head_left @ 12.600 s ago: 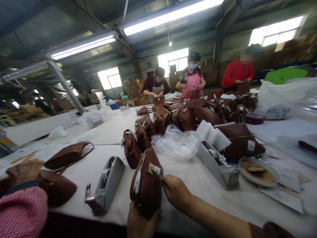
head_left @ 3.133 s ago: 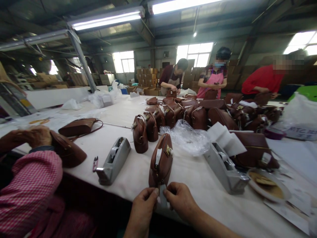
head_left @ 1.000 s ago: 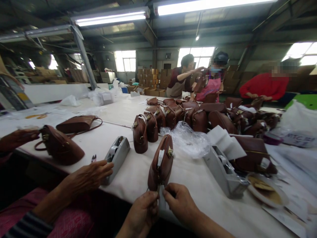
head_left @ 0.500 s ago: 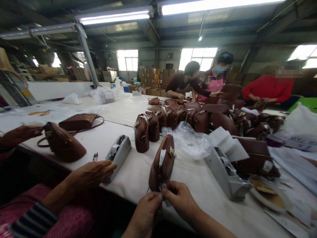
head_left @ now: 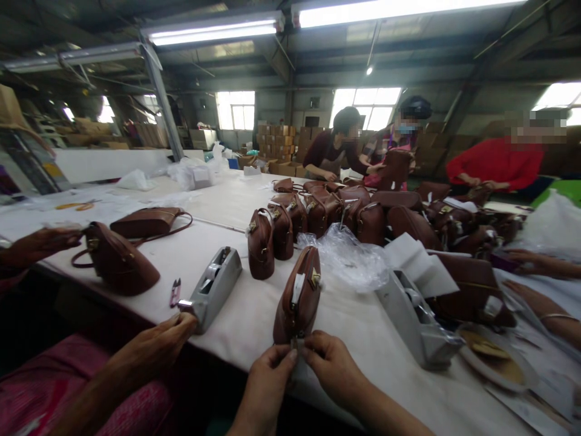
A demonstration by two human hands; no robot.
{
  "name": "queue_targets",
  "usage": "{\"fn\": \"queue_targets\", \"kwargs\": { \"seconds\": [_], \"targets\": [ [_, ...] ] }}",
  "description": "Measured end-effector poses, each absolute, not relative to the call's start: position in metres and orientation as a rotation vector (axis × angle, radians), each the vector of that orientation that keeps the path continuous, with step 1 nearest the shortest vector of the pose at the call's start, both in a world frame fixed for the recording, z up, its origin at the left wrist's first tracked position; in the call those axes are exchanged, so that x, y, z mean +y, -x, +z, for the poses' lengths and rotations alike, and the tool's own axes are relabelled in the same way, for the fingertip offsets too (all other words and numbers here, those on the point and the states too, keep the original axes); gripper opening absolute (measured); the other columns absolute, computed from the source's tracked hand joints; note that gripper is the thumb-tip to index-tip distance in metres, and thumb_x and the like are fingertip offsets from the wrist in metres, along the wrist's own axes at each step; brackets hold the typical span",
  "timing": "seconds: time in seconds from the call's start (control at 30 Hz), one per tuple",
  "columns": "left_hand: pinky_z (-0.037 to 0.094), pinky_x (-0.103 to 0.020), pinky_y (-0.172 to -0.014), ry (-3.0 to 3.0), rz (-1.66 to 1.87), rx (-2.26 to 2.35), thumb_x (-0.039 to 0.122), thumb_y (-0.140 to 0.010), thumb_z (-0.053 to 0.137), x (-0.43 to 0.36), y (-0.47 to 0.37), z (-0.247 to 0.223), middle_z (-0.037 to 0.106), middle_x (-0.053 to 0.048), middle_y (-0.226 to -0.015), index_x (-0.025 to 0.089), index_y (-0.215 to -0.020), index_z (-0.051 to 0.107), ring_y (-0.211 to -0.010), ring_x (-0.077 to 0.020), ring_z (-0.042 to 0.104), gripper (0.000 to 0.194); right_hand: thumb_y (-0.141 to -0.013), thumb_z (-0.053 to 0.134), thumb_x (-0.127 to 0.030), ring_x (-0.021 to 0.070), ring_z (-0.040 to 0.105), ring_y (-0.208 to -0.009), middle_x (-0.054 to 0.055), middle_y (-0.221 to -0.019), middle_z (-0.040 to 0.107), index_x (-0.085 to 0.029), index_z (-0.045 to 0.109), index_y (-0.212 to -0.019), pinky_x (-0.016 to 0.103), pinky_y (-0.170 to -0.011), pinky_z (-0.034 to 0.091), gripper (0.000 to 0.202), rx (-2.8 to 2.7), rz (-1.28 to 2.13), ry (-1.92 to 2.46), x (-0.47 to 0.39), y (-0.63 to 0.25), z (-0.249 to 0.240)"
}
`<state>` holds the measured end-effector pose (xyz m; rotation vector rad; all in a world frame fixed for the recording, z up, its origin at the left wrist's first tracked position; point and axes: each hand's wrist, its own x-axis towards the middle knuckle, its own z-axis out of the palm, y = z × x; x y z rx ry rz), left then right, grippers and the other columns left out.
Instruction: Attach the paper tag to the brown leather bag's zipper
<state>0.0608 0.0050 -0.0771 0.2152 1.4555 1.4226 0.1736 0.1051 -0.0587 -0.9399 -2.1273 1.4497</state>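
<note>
A brown leather bag (head_left: pixel 297 300) stands on the white table in front of me, with a gold clasp and a white strip on its side. At its near end my left hand (head_left: pixel 269 378) pinches a small strip, which looks like clear tape or a tab. My right hand (head_left: pixel 333 366) pinches at the same small piece from the other side, its fingertips close to those of my left hand. Exactly what lies between the fingertips is too small to make out.
Grey tape dispensers (head_left: pixel 216 287) (head_left: pixel 420 321) flank the bag. Behind it lie crumpled plastic (head_left: pixel 347 257) and rows of brown bags (head_left: pixel 261 245). A co-worker's hand (head_left: pixel 170 333) is at the left dispenser; another person's hands (head_left: pixel 538 300) reach in at right, near a round dish (head_left: pixel 517 375).
My fingertips have shifted slightly apart at the bag's near end. The co-worker's hand at left has drawn back toward the table edge. Another person's hands have appeared at the right.
</note>
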Motion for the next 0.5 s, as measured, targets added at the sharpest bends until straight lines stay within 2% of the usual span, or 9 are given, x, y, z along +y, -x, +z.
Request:
{"fn": "queue_targets", "kwargs": {
  "seconds": [0.17, 0.3, 0.5],
  "targets": [
    [0.044, -0.025, -0.064, -0.169, 1.452, 1.355, 0.04, -0.064, 0.081, 0.005, -0.059, -0.085, 0.065, 0.0, -0.072, 0.015, -0.084, 0.065, -0.067, -0.0116, 0.056, 0.036, -0.08, 0.054, -0.025, 0.0148, 0.055, -0.058, 0.001, -0.059, 0.06, -0.015, 0.07, -0.068, 0.024, -0.055, 0.041, 0.023, -2.038, 1.543, 1.053, 0.105, -0.171, -0.061],
    [0.043, -0.025, -0.065, -0.198, 1.464, 1.299, 0.046, -0.066, 0.079, 0.003, -0.056, -0.09, 0.067, -0.001, -0.073, 0.015, -0.087, 0.064, -0.069, -0.0134, 0.059, 0.04, -0.077, 0.054, -0.026, 0.0108, 0.048, -0.044, -0.003, -0.053, 0.055, -0.014, 0.066, -0.073, 0.022, -0.042, 0.036, 0.018, -1.883, 1.689, 1.139, 0.101, -0.166, -0.064],
    [0.039, -0.026, -0.063, -0.322, 1.482, 1.486, 0.047, -0.07, 0.074, 0.003, -0.052, -0.084, 0.07, -0.003, -0.07, 0.013, -0.088, 0.069, -0.065, -0.0136, 0.055, 0.039, -0.076, 0.056, -0.032, 0.0114, 0.051, -0.04, -0.002, -0.048, 0.056, -0.014, 0.064, -0.073, 0.021, -0.039, 0.036, 0.019, -1.835, 1.742, 1.152, 0.098, -0.163, -0.065]
  ]
}}
